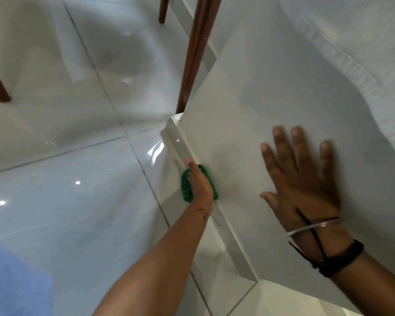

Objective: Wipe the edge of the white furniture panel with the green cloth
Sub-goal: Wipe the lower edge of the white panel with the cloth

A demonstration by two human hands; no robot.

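Observation:
The white furniture panel (271, 94) fills the right half of the head view, its left edge running diagonally from the upper middle down to the lower right. My left hand (200, 182) grips the bunched green cloth (187, 189) and presses it against that edge, about a third of the way down from the panel's top corner. The cloth wraps around the edge, with green showing on both sides of my hand. My right hand (302, 179) lies flat on the panel's face with fingers spread, holding nothing. Bangles and dark bands circle its wrist.
Glossy white floor tiles (66, 201) stretch to the left below the panel. Brown wooden furniture legs (197, 53) stand just behind the panel's top corner, another at the far left. White fabric (356, 42) drapes over the panel's upper right. Something blue sits at the bottom left.

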